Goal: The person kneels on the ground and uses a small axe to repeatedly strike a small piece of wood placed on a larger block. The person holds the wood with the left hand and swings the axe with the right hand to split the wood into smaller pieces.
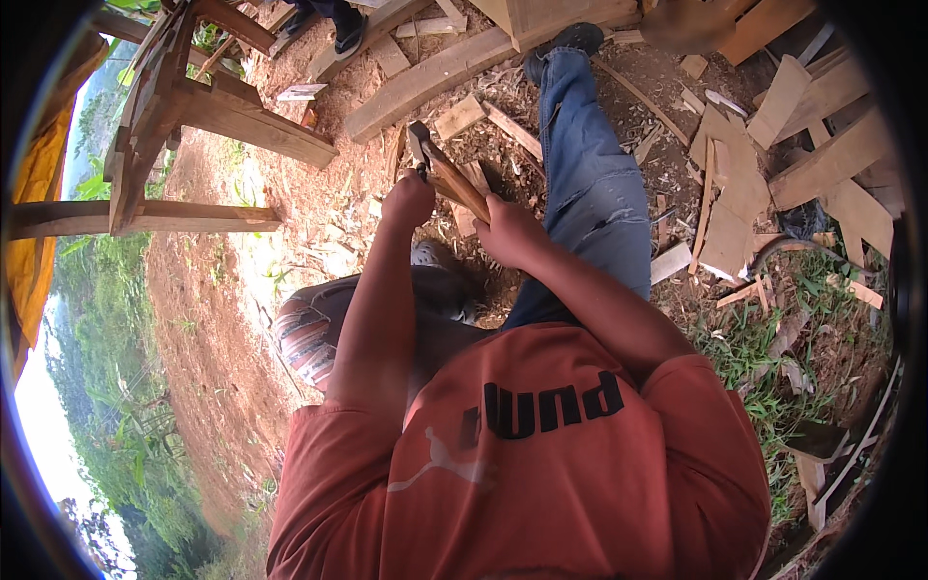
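My right hand (510, 233) is wrapped round the lower end of a wooden hammer handle (456, 182). The dark metal head of the hammer (420, 142) is up and to the left, just beyond my left hand (409, 200). That left hand is a closed fist. A small dark tip shows at its top, close under the hammer head; what it belongs to is hidden by the fingers. Below the hammer, a short wood piece (472, 208) lies between my legs, partly covered by the handle and right hand.
My jeans-covered leg (597, 179) stretches forward on the right. A long timber beam (435, 82) curves across the ground ahead. Wooden framing (256, 126) stands at the left. Scrap boards (730, 188) are heaped at the right. Another person's foot (350, 35) is at the far edge.
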The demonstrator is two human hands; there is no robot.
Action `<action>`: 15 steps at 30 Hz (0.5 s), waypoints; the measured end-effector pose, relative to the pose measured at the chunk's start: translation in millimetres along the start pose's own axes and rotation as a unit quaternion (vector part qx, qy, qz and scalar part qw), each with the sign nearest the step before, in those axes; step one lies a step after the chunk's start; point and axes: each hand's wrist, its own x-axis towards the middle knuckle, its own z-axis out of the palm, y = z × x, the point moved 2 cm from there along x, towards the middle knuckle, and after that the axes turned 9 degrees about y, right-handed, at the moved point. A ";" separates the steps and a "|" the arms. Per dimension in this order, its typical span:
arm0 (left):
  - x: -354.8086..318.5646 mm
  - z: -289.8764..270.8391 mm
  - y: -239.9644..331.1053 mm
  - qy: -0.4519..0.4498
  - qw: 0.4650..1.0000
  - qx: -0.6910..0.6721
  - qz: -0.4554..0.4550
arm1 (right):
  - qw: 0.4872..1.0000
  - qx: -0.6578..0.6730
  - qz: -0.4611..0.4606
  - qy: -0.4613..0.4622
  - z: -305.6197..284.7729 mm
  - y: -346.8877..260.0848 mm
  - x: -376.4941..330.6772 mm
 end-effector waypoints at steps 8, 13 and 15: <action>-10.5 -26.7 21.5 -0.011 0.998 -0.036 -0.053 | 0.999 0.013 0.029 0.010 -7.9 -5.0 -5.3; -6.3 -22.7 10.9 -0.047 0.995 -0.024 -0.083 | 0.999 -0.017 0.003 -0.041 -11.7 -0.8 3.1; -7.1 -29.4 19.0 -0.036 0.996 -0.027 -0.079 | 1.000 -0.011 0.001 -0.027 -12.1 -1.0 1.8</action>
